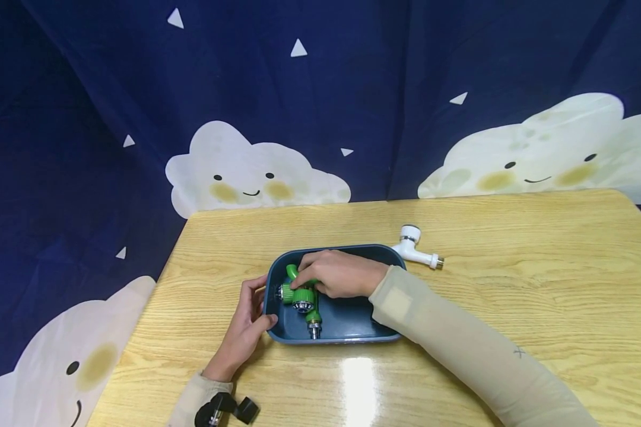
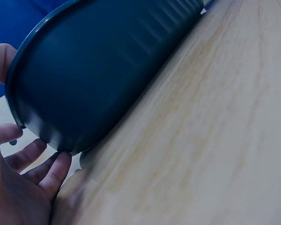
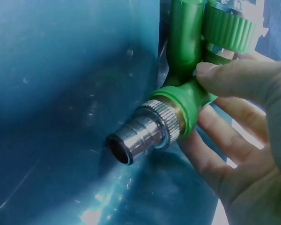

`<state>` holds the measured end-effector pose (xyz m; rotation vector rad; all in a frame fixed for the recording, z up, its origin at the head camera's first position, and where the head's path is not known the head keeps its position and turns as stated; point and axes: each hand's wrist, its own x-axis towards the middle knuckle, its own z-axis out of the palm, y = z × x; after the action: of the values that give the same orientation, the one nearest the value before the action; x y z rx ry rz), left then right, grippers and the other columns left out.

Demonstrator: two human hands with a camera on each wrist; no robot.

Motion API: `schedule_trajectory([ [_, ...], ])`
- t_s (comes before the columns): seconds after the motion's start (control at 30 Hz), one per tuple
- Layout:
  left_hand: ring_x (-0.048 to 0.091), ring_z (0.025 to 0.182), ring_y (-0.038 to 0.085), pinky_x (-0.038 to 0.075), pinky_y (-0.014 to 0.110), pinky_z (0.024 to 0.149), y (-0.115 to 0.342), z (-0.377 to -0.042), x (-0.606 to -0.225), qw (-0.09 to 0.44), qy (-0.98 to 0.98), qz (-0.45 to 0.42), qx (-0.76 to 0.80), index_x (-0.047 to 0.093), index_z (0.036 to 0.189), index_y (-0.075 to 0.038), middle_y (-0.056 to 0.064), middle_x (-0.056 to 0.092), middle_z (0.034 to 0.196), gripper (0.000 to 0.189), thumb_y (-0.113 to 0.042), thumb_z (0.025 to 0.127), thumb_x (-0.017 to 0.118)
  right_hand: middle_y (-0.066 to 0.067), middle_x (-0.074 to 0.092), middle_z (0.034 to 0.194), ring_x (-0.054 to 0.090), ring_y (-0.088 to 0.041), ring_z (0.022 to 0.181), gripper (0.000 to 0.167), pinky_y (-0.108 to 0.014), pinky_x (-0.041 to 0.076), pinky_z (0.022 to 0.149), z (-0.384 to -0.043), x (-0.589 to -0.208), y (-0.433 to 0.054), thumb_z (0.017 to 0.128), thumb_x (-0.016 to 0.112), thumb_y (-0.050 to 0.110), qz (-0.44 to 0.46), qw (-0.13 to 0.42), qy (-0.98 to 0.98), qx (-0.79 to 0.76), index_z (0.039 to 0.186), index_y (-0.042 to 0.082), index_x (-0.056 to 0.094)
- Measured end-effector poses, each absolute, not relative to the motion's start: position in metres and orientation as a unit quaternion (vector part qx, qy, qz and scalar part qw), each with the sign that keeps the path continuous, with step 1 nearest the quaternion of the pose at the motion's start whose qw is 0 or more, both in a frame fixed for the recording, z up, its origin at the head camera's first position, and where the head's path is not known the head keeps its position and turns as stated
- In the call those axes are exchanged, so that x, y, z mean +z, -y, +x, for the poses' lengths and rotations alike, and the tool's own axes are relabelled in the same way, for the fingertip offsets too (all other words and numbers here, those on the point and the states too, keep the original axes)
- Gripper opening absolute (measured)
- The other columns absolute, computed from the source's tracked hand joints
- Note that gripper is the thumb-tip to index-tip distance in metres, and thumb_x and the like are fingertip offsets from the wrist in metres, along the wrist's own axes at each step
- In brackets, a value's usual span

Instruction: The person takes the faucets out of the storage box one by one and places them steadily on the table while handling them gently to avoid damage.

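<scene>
In the head view a dark blue plastic tub (image 1: 352, 340) stands on the wooden table. My left hand (image 1: 244, 328) grips its left end, thumb over the rim and fingers along the outside wall. Inside the tub's left part lie green plastic taps, bunched together, with ribbed knobs. My right hand (image 1: 347, 274) reaches in from the right and holds a green tap (image 3: 192, 101) between thumb and fingers. Its ribbed metal nozzle (image 3: 138, 136) points toward the tub's near side. Another ribbed green knob (image 1: 286, 293) shows just left of it; the hand partly hides the bunch.
Behind the tub's back right corner a white tap (image 1: 409, 245) with a metal end lies on the table (image 1: 534, 267). A dark blue curtain (image 1: 374, 89) with clouds hangs behind. A black strap with a small device (image 1: 225, 409) sits on the left wrist.
</scene>
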<state>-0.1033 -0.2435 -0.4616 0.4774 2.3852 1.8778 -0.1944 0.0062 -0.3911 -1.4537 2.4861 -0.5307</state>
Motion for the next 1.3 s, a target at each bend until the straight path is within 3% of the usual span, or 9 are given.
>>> schedule_trajectory([
  [1.3, 0.052, 0.136, 0.002, 0.052, 0.021, 0.1, 0.2439, -0.1039, -0.4621, 0.036, -0.771, 0.157, 0.616, 0.03, 0.153, -0.008, 0.021, 0.04, 0.16, 0.072, 0.009, 0.086, 0.051, -0.001, 0.067, 0.131, 0.067, -0.014, 0.116, 0.046, -0.031, 0.056, 0.099, -0.1942, -0.3932, -0.0067, 0.096, 0.061, -0.001, -0.496, 0.101, -0.843, -0.183, 0.133, 0.026, 0.071],
])
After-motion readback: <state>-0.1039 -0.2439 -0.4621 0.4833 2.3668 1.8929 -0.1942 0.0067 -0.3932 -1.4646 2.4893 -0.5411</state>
